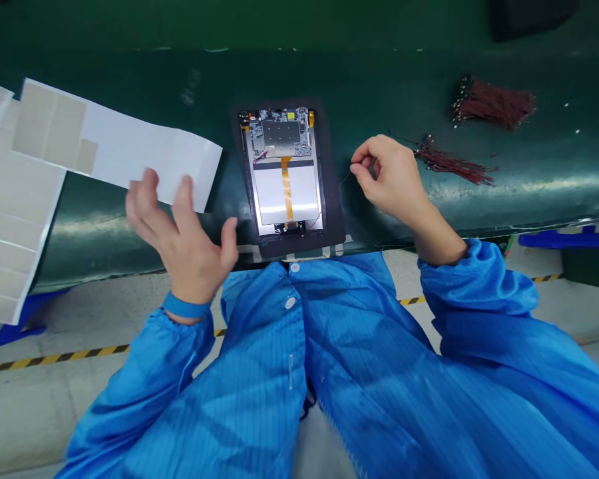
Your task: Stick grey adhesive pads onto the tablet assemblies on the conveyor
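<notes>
Item: uncovered tablet (pixel 272 193), lying face-up on a dark mat (pixel 335 223) mid-bench (pixel 379 80) — silvery panels, black rim, speckled circuit board (pixel 281 133), glossy orange ribbon (pixel 287 189).
Item: thin wire (pixel 345 179), trailing faintly toward the tablet's lower edge. I am seeing the right hand (pixel 392 174) pinching it, apparently, between thumb and forefinger, just beside the tablet.
Item: left hand (pixel 192 246), fingers spreading wide, holding nothing I am making out, hovering near a smooth white backing sheet (pixel 147 150) with matte beige patches.
Item: two stringy dark-red wire bundles (pixel 502 103), lying rightward.
Step, I am judging: handling the wire beside the tablet — such fineness is calling for a light, steady pinch.
</notes>
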Demonstrator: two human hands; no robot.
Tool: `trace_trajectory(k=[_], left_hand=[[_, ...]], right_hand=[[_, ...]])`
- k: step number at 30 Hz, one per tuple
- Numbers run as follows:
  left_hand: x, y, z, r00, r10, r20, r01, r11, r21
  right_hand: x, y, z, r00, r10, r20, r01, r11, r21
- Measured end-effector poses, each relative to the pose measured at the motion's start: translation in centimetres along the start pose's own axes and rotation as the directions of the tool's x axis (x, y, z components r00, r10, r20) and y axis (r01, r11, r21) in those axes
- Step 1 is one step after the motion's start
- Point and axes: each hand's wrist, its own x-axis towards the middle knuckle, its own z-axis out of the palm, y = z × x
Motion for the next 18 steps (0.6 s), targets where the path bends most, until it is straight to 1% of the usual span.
trace_trajectory(k=[3, 5, 6, 8, 10, 11, 12, 13, 14, 15, 16, 17, 18], left_hand=[[2.0, -2.4, 0.8, 0.983, -0.175, 0.06, 0.177, 0.984, -0.03], [2.5, -3.3, 1.3, 0.972, -0.223, 0.08, 0.226, 0.974, -0.033], [2.5, -3.6, 1.3, 0.971, -0.227, 0.075, 0.229, 0.973, -0.026], [2.1, -4.0, 0.9, 0.98, -0.196, 0.025, 0.196, 0.981, -0.014], [1.1, -3.8, 0.0, 0.991, -0.125, -0.052, 0.124, 0.992, -0.02], [0.4, -3.7, -0.6, 0.992, -0.076, -0.099, 0.074, 0.997, -0.029], [-0.4, -3.4, -1.1, 0.989, -0.015, -0.149, 0.01, 0.999, -0.037], [-1.3, -3.1, -1.6, 0.979, 0.057, -0.194, -0.065, 0.997, -0.039], [-2.3, -2.8, -2.0, 0.964, 0.134, -0.229, -0.146, 0.989, -0.035], [-3.2, -2.5, -2.3, 0.947, 0.208, -0.243, -0.222, 0.975, -0.029], [-4.1, -2.3, -2.5, 0.932, 0.27, -0.241, -0.285, 0.958, -0.03], [-4.9, -2.2, -2.6, 0.924, 0.299, -0.238, -0.32, 0.946, -0.055], [-5.6, -2.1, -2.6, 0.941, 0.281, -0.19, -0.305, 0.946, -0.113]], right_hand=[[0.4, -1.3, -0.1, 0.997, -0.048, -0.059, 0.048, 0.999, 0.009], [0.7, -2.9, 0.1, 0.99, -0.103, -0.094, 0.108, 0.993, 0.054], [0.9, -3.9, 0.3, 0.986, -0.134, -0.102, 0.143, 0.986, 0.085], [1.4, -6.1, 1.1, 0.975, -0.201, -0.095, 0.215, 0.964, 0.158], [2.1, -8.5, 2.6, 0.964, -0.258, -0.063, 0.265, 0.927, 0.264], [2.5, -9.8, 3.5, 0.963, -0.269, -0.033, 0.264, 0.903, 0.339], [3.0, -11.0, 4.6, 0.964, -0.265, 0.021, 0.231, 0.873, 0.431], [3.6, -12.1, 5.7, 0.964, -0.247, 0.1, 0.159, 0.834, 0.527], [4.1, -13.2, 6.8, 0.955, -0.222, 0.199, 0.055, 0.788, 0.614], [4.6, -14.1, 7.8, 0.933, -0.196, 0.303, -0.065, 0.735, 0.675], [5.0, -15.0, 8.7, 0.903, -0.175, 0.393, -0.175, 0.685, 0.707], [5.3, -15.7, 9.4, 0.88, -0.159, 0.447, -0.249, 0.648, 0.72], [5.3, -16.4, 9.8, 0.877, -0.148, 0.457, -0.273, 0.628, 0.729]])
